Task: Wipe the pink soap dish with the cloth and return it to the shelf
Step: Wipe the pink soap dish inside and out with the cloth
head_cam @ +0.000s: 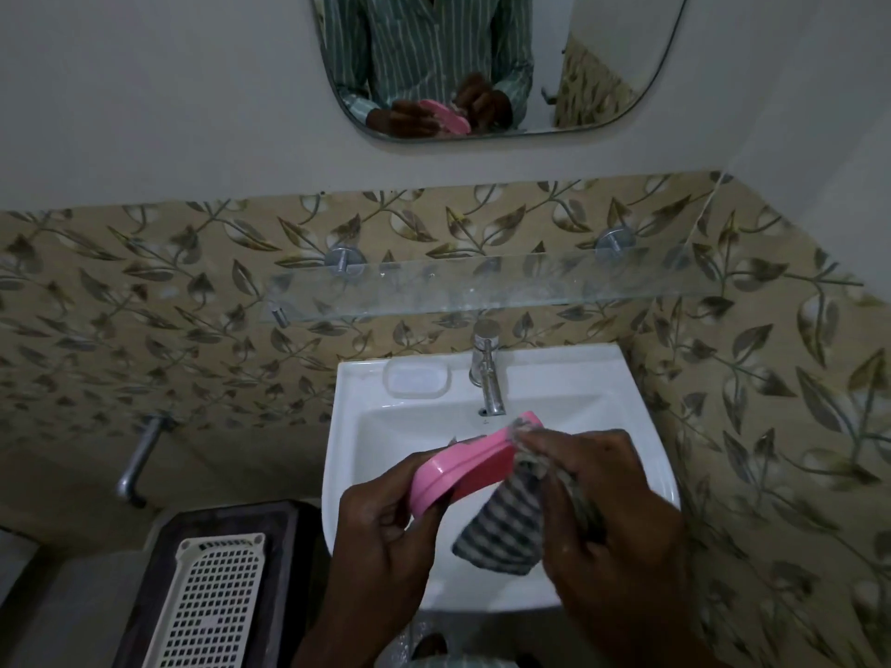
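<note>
Here: glossy pink soap dish (470, 467) tilted, left hand (385, 537) grips; right hand (612, 518) pinches checked cloth (501, 523).

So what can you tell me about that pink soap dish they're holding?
The pink soap dish is an oblong, glossy, plastic-looking case with rounded ends and a seam along its side. It is held tilted above the white sink. The left hand grips its near end; the right hand presses a striped cloth against its far end.

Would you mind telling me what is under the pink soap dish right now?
The white sink lies below the soap dish. The left hand holds it; the checked cloth hangs beside it. Its underside is hidden.
</note>
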{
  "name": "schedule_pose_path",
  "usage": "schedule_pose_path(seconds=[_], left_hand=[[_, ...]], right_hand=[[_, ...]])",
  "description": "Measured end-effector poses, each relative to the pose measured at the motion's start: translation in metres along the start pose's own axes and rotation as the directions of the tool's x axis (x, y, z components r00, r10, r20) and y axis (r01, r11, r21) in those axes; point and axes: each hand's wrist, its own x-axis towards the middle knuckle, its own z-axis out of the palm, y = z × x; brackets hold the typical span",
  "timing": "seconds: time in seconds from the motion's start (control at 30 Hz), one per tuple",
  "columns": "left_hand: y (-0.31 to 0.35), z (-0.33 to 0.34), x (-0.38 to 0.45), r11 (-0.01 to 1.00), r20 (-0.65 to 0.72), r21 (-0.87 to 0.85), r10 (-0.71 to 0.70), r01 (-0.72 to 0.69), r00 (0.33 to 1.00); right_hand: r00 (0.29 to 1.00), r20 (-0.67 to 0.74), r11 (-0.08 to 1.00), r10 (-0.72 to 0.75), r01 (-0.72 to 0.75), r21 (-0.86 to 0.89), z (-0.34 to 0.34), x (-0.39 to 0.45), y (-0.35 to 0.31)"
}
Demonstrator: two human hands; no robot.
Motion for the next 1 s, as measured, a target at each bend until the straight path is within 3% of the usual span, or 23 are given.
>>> schedule_pose_path(seconds=[0.07, 0.23, 0.4, 0.63, 0.77, 0.87, 1.0], left_hand=[[0.003, -0.001, -0.001, 1.0, -0.014, 0.012, 0.008, -0.007, 1.0], [0.002, 0.007, -0.003, 0.999, -0.052, -0.028, 0.02, -0.021, 0.998], [0.002, -0.001, -0.006, 1.0, -0.062, -0.009, 0.023, -0.024, 0.998], [0.011, 0.003, -0.003, 0.998, -0.055, 0.006, 0.062, -0.061, 0.997], [0.006, -0.002, -0.005, 0.999, -0.058, -0.04, 0.014, -0.017, 0.998], [0.007, -0.001, -0.002, 0.999, -0.018, 0.029, 0.021, -0.02, 1.0], [0.003, 0.0, 0.003, 0.999, -0.021, 0.036, 0.02, -0.019, 1.0]], right_hand=[[0.999, 0.001, 0.998, 0.053, -0.053, 0.027, -0.003, 0.002, -0.001], [0.993, 0.099, 0.994, -0.058, 0.048, 0.101, 0.011, -0.005, -0.022], [0.993, -0.033, 0.993, 0.115, -0.113, 0.043, -0.006, 0.004, 0.004], [0.998, -0.014, 0.994, -0.063, 0.064, 0.086, 0.012, -0.002, -0.021], [0.994, -0.083, 0.997, 0.073, -0.071, 0.03, -0.002, 0.004, 0.0], [0.999, -0.032, 1.0, -0.004, 0.003, -0.016, 0.009, -0.001, -0.01], [0.995, 0.076, 0.997, -0.06, 0.056, 0.049, 0.024, -0.004, -0.024]])
